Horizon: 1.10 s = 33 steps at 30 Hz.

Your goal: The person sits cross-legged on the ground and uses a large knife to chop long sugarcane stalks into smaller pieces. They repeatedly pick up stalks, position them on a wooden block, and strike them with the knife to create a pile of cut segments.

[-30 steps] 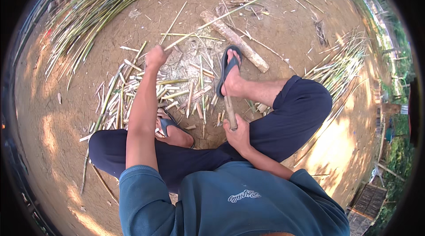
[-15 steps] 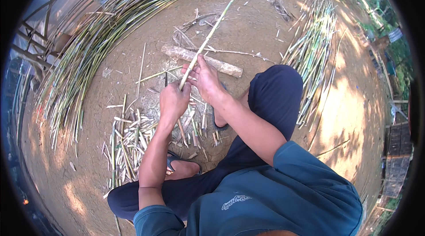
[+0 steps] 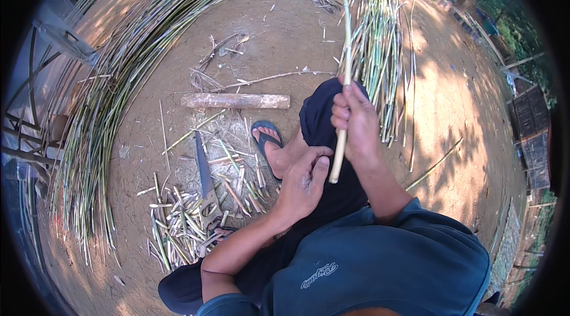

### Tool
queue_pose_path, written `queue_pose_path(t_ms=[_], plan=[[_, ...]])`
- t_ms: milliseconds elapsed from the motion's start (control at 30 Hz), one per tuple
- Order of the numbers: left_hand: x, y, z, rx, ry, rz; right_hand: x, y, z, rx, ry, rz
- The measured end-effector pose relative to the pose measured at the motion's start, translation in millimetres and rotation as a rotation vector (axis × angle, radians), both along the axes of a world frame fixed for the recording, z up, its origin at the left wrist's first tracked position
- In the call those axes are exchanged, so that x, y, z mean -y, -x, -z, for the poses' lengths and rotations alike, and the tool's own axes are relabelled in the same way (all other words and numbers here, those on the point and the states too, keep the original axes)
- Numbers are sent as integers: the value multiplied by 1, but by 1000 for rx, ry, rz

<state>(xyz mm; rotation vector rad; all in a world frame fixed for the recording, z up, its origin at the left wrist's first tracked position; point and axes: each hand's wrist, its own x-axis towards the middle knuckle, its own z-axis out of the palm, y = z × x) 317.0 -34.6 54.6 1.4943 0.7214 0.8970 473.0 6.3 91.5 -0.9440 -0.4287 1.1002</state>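
Observation:
My right hand point(image 3: 358, 117) is wrapped round a thin green bamboo pole point(image 3: 347, 37) near its pale lower end. The pole stands nearly upright in the view, and its far end runs past the top edge. Just left of the pale cut end is my left hand point(image 3: 304, 185), thumb and forefinger apart, with nothing seen in it. A hand saw point(image 3: 205, 179) lies on the ground to the left, its blade pointing away and its handle beside a heap of short cut bamboo pieces point(image 3: 178, 221).
Beyond the saw a short log point(image 3: 237, 100) lies across the ground. A large bundle of long bamboo poles point(image 3: 107, 120) curves along the left. Another bundle point(image 3: 380, 49) lies at the far right. My sandalled foot point(image 3: 273, 150) is between the log and my left hand.
The bamboo pole has swung to the right in my right hand. My left hand has let go of its lower end and moved right. The view has turned, and the saw shows fully.

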Motion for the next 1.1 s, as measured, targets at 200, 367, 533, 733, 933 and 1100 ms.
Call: queue_pose_path(t_ms=[200,367,533,733,933,1100], plan=[[-41,32,-6,-180,-339,-104,-14,-151,-33,457,129,215],[-63,77,-44,-178,-108,-348,-26,-239,1,724,260,356],[-70,114,-84,-528,-362,-469,-90,-365,71,1051,500,287],[-60,160,-153,-950,-676,-499,-161,-343,185,1450,1199,284],[-31,221,-197,-933,-442,-669,-214,-154,162,1301,303,-652],[-58,287,-95,-1143,-498,-662,-249,-3,28,1314,-348,-1020]])
